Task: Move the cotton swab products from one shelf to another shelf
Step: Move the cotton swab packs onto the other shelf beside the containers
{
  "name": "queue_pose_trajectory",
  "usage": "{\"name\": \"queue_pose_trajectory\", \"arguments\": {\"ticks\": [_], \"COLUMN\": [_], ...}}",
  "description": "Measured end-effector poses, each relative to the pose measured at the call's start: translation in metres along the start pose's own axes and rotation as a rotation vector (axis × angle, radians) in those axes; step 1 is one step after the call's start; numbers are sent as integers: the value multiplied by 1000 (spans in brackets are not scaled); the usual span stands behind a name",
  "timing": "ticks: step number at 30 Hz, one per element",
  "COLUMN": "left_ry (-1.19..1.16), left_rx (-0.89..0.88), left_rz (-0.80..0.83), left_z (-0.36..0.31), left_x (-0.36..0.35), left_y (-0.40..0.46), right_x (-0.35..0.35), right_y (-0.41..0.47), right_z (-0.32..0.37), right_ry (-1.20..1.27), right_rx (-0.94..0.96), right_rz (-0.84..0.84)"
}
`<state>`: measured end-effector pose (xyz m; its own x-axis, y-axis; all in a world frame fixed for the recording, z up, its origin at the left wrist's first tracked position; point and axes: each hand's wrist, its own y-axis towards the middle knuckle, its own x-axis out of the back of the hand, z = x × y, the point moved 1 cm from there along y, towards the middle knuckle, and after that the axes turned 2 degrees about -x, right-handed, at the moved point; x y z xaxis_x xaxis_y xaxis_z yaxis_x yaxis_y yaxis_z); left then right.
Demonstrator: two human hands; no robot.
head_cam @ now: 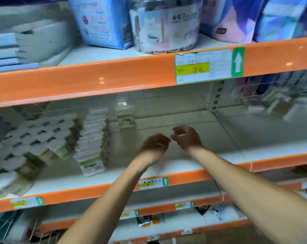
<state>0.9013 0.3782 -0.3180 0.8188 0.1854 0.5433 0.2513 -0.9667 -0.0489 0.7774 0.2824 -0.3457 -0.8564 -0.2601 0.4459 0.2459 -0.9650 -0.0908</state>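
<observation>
The price tag (pixel 203 66) on the upper shelf edge (pixel 96 81) reads "7元" on yellow, beside a white arrow on green. Other labels are too blurred to read.

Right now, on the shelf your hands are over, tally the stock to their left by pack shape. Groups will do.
Cluster of round-lid tubs: 1
Row of flat rectangular boxes: 1
Lone box at the back: 1
Total: 3 groups. The picture is too blurred to count single packs.
</observation>
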Motion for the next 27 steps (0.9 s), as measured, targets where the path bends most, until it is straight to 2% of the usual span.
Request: {"name": "queue_pose_trajectory", "arguments": {"ticks": [12,17,27], "left_ry": [213,132,15], "left_rx": [-105,-116,-188], "left_rz": [96,168,300], "left_z": [-98,-120,-179], "left_x": [-103,-170,-306], "left_y": [5,-2,-28], "right_x": [139,202,309], "right_y": [-51,-86,-158], "right_z": [-59,-95,-168], "right_ry": [154,299,347], "right_rx": [-157,-211,-291], "right_rz": [-162,-272,-377]}}
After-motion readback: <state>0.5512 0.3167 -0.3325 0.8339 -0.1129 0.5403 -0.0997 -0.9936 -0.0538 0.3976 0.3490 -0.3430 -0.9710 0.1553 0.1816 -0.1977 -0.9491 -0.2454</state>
